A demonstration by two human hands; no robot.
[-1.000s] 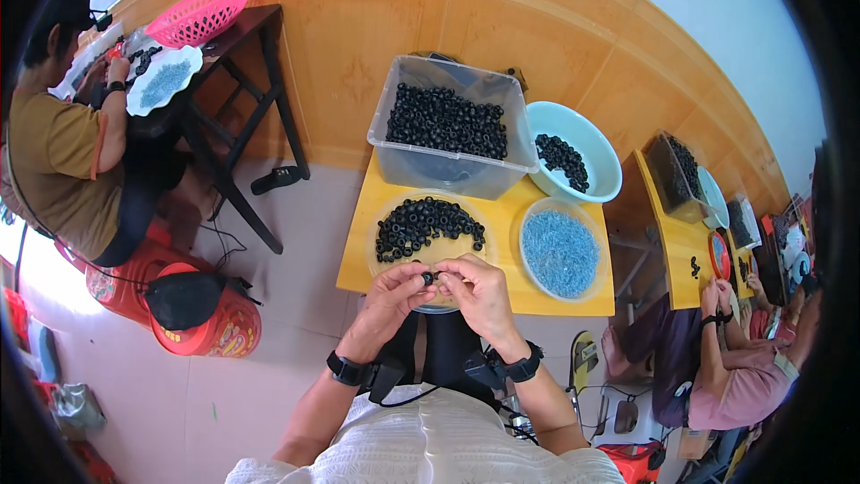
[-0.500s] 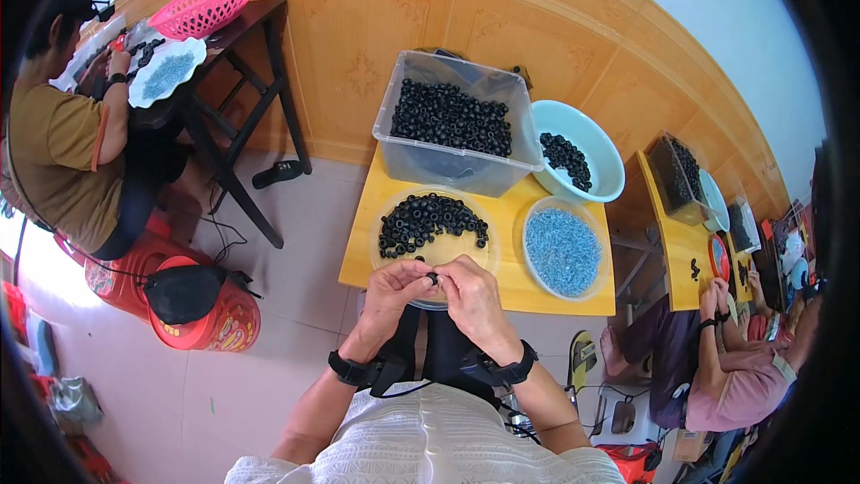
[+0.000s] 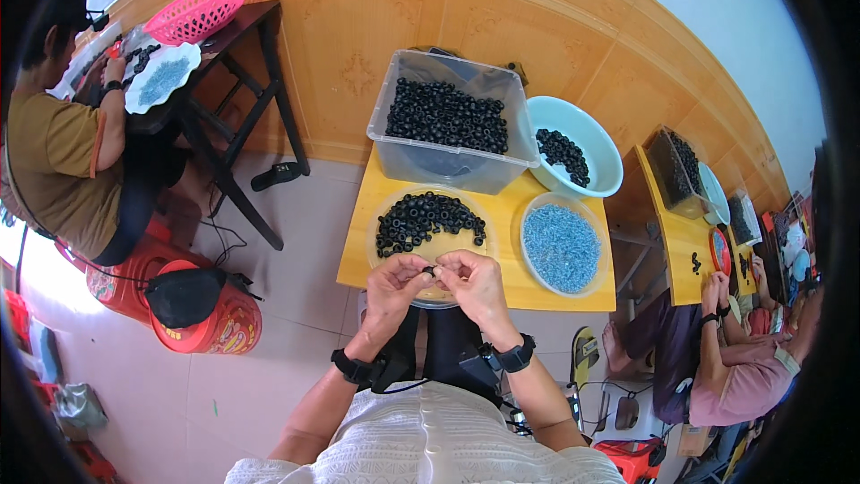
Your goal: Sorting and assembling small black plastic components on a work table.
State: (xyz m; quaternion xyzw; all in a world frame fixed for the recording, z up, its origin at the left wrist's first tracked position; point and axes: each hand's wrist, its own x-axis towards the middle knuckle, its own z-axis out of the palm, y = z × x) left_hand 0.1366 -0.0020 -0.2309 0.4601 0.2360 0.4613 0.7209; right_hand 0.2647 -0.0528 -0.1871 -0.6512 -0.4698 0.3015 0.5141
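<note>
Both my hands meet over the near rim of a clear round tray (image 3: 484,206). Between the fingertips sits a small black ring-like piece (image 3: 430,271), partly covered by the fingers. My left hand (image 3: 394,289) pinches it from one side, thumb against it. From the other side my right hand (image 3: 477,287) closes on it with thumb and forefinger. Whether a smaller part is in the right fingers is hidden. Just beyond the hands, many black ring-like pieces (image 3: 430,218) lie heaped in the tray's far half. Right of it stands a round dish (image 3: 528,255) of small translucent blue pieces (image 3: 563,246).
A clear plastic bin (image 3: 448,164) full of black pieces stands at the back of the yellow table (image 3: 354,242). Beside it is a light-blue basin (image 3: 609,170). One person (image 3: 63,161) works at a dark table on the left; another (image 3: 743,376) sits on the right.
The black piece has turned between my fingers, its opening less visible now. My right hand has shifted slightly, and both hands stay at the tray's near edge.
</note>
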